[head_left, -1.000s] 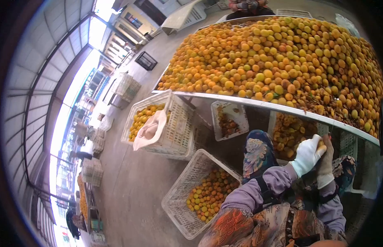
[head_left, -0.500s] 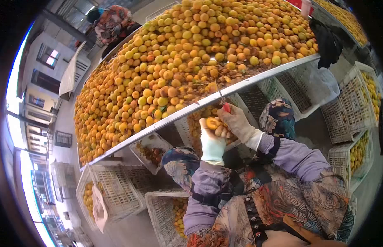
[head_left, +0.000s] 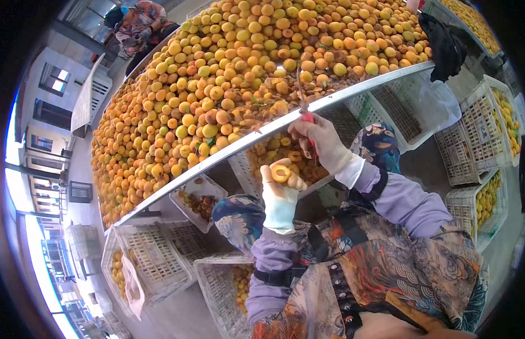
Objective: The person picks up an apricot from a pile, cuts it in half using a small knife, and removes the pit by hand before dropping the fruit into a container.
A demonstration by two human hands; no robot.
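Note:
In my gloved left hand [head_left: 281, 189], held low in front of the table, is a cut apricot half [head_left: 281, 173] with its orange inside and hollow facing up. The fingers curl around it. My gloved right hand [head_left: 322, 141] is closed on a red-handled knife [head_left: 309, 117], whose thin blade points up past the table's metal edge. The blade is apart from the apricot. A crate of apricots [head_left: 268, 155] stands below my hands, partly hidden by them.
Whole apricots [head_left: 228, 73] are heaped on the sloping table [head_left: 211, 161], with browned scraps near its edge. A small crate [head_left: 203, 226] of dark scraps and several plastic crates [head_left: 466, 150] stand around my knees. Black cloth [head_left: 443, 48] hangs off the corner. Another person [head_left: 141, 28] sits far left.
My hands have moved apart: the right has lifted up with the knife, and the left has shifted left and down with the apricot half. The view has shifted slightly.

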